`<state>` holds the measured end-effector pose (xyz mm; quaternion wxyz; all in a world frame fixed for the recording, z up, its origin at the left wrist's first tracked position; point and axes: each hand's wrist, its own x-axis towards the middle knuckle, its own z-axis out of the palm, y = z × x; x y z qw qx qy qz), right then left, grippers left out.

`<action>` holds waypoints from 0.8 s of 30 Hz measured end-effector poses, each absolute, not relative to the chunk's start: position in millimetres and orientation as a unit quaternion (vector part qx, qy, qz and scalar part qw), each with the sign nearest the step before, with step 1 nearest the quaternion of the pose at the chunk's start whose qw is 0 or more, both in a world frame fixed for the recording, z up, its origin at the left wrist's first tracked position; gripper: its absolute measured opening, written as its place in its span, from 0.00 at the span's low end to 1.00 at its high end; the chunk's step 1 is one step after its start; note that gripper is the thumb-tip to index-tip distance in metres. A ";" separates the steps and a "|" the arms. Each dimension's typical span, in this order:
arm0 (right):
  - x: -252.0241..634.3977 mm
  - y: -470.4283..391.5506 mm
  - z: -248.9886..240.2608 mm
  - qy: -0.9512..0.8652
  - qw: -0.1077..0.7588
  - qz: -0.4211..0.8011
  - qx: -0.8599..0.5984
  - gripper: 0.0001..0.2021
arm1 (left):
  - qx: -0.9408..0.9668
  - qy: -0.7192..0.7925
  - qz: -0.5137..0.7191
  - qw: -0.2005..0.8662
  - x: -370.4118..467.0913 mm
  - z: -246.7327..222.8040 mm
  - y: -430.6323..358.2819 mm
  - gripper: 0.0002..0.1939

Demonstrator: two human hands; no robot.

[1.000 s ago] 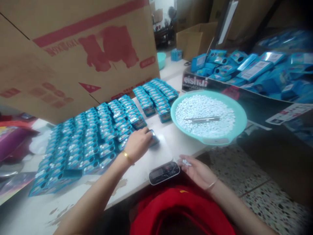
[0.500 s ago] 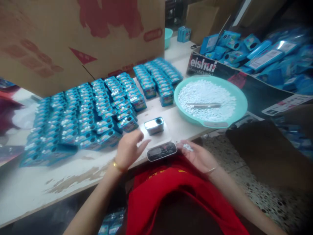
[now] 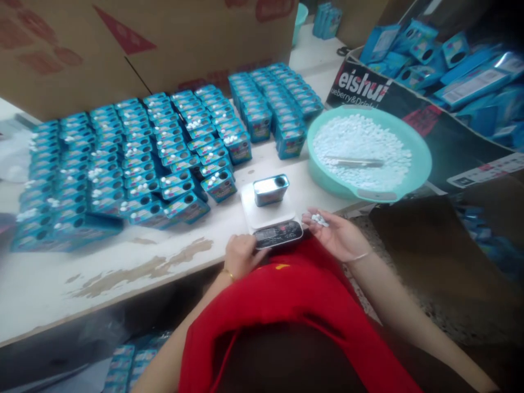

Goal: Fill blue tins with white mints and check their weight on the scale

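My right hand (image 3: 338, 234) is palm up beside the scale, its fingers curled around several small white tablets (image 3: 319, 220). At the table's front edge my left hand (image 3: 242, 252) is closed, next to the left end of the scale's dark panel (image 3: 279, 234); whether anything is inside it is hidden. A blue tin (image 3: 271, 191) with a shiny top and a dark round hole stands upright on the white scale plate (image 3: 250, 210). To the right, a green basin (image 3: 366, 194) holds many white tablets, with a metallic strip lying on them.
Rows of blue tins (image 3: 141, 164) fill the table's left and middle, some with tablets on top. Behind them stands a large cardboard box (image 3: 196, 43). A black printed carton (image 3: 393, 106) at right is heaped with blue packs (image 3: 470, 87).
My left hand has moved from beside the tin down to the scale's front left corner and its fingers have drawn in. My right hand still holds tablets. The view has shifted.
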<state>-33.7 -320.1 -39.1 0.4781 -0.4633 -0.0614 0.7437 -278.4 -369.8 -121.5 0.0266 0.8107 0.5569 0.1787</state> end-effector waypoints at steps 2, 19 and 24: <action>-32.7 -317.3 -39.6 -0.073 0.476 0.745 -0.463 0.09 | 0.802 0.572 0.172 0.035 -275.6 -118.6 -365.0 0.20; -52.4 -265.2 -40.3 -0.054 0.435 0.819 -0.370 0.06 | 0.693 0.601 0.364 0.161 -257.7 -65.2 -243.1 0.39; -65.6 -245.7 -33.0 -0.001 0.466 0.817 -0.340 0.06 | 0.817 0.491 0.295 0.062 -255.6 -40.6 -224.6 0.18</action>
